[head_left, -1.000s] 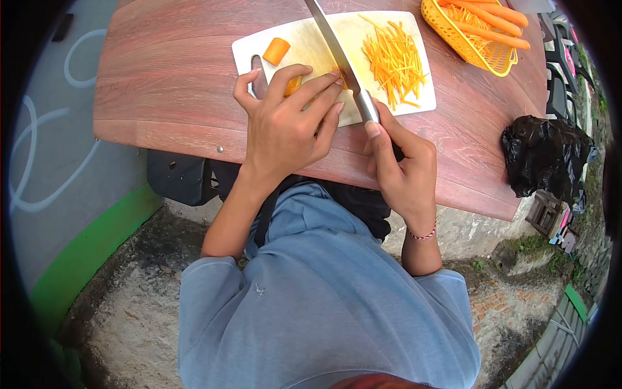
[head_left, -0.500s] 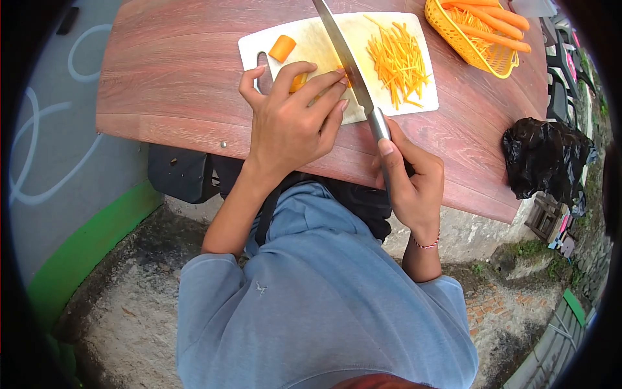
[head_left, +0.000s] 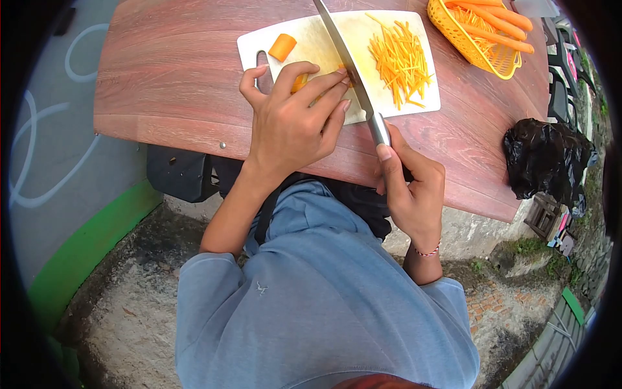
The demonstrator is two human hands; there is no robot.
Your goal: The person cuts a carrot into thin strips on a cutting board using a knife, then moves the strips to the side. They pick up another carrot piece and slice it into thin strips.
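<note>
My left hand (head_left: 295, 110) presses its fingertips on carrot pieces (head_left: 299, 82) over the white cutting board (head_left: 317, 32), mostly covering them. My right hand (head_left: 409, 178) is wrapped round the handle of a large knife (head_left: 346, 55). The blade crosses the board diagonally, right beside my left fingertips. A short carrot chunk (head_left: 282, 47) lies near the board's handle hole. Right of the blade is a pile of thin carrot strips (head_left: 402, 61).
A yellow basket (head_left: 473, 52) with whole carrots (head_left: 499, 23) and strips stands at the back right of the wooden table (head_left: 168, 78). A black plastic bag (head_left: 544, 155) hangs by the right edge. A black bag (head_left: 178, 172) is under the front edge.
My right hand and the knife handle have shifted very slightly. My left hand stays almost in the same place on the carrot pieces.
</note>
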